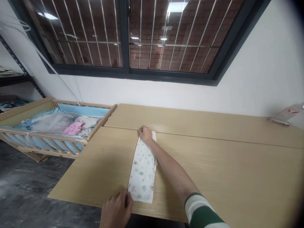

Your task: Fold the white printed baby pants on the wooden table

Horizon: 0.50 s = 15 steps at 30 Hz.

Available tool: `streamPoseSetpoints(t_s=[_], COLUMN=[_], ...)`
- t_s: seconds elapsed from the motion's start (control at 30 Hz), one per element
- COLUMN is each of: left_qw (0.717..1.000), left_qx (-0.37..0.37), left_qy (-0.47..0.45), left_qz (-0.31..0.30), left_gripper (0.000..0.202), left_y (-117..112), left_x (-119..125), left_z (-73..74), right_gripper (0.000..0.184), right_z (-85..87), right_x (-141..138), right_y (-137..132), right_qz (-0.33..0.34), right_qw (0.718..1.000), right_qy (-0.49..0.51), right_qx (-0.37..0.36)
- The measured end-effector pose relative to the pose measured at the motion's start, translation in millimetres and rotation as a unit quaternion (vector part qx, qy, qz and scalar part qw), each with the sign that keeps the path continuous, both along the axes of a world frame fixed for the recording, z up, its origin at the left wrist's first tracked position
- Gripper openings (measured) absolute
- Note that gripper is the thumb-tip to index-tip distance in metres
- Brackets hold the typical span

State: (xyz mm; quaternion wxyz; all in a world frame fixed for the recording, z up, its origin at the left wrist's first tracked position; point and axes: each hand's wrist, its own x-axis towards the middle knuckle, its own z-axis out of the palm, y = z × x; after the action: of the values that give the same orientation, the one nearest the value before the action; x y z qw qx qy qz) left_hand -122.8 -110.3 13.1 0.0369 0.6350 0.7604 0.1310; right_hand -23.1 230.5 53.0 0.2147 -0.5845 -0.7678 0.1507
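Observation:
A long, narrow piece of folded white cloth (142,171) with a small green and grey print lies flat on the wooden table (209,177). Its far end is under my right hand (145,134), whose fingers are curled together on the far left corner. My left hand (117,209) is at the near left corner, with thumb and fingers closed on the cloth's edge. A small part of the cloth juts out on its right side, partly behind my right forearm. Whether it is a garment I cannot tell.
Left of the table stands a wooden crib (95,132) with blue lining, holding pink and white cloths (74,128). A plastic bag (288,113) lies at the back right. A seam runs across the tabletop. Behind it are a white wall and a barred window (125,71).

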Motion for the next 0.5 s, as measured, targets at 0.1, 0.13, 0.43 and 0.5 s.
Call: streamPoseSetpoints(t_s=[0.1, 0.13, 0.43, 0.5], left_qw=[0.992, 0.984, 0.933, 0.943], left_qx=[0.108, 0.159, 0.307, 0.287], left_qy=[0.051, 0.056, 0.113, 0.103], left_qz=[-0.028, -0.056, -0.151, -0.136], left_gripper=[0.026, 0.024, 0.051, 0.051], left_y=[-4.1, -5.3, -19.8, -24.0], left_x=[1.7, 3.5, 51.9, 58.8], left_z=[5.1, 5.8, -52.1, -64.8], right_gripper=[0.022, 0.025, 0.054, 0.054], right_z=[11.4, 15.3, 22.2, 15.2], right_x=[6.2, 9.4, 64.5, 76.9], right_y=[-22.8, -36.1, -202.1, -211.9], right_qz=[0.073, 0.116, 0.556, 0.563], right_qw=[0.996, 0.992, 0.831, 0.825], right_qy=[-0.003, -0.003, -0.002, -0.015], right_qx=[0.042, 0.059, -0.014, -0.048])
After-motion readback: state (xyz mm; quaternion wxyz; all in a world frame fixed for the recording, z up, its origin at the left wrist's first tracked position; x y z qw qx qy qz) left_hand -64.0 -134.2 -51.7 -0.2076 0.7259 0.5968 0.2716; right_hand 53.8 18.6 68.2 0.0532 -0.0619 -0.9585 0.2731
